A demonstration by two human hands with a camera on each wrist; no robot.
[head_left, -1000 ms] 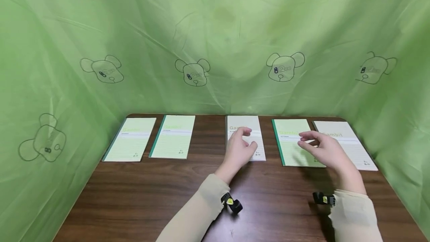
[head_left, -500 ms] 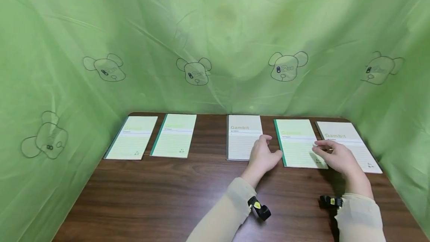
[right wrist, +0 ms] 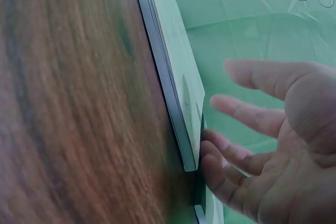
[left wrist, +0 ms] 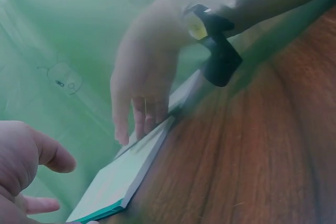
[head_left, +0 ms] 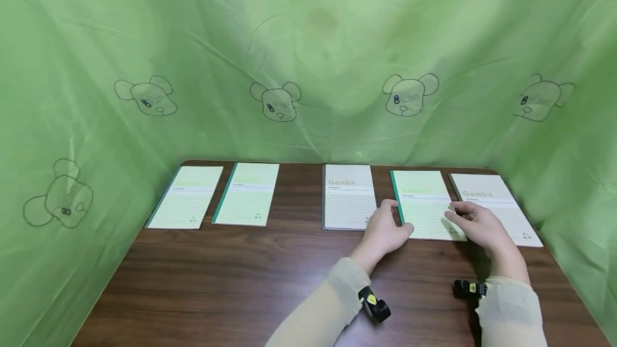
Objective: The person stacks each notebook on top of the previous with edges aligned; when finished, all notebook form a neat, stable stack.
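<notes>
Looking forward and down, the head view takes in the tabletop (head_left: pixel 217 277); low, close and tilted, both wrist views share the head frame's right-of-centre notebook (head_left: pixel 424 203).

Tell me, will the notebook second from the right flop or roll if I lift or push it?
The green-spined Gambit notebook probably won't roll, since it lies flat. It looks thin, so it might bend a little when lifted. Pushed, it may slide easily, because the brown table looks shiny.
</notes>
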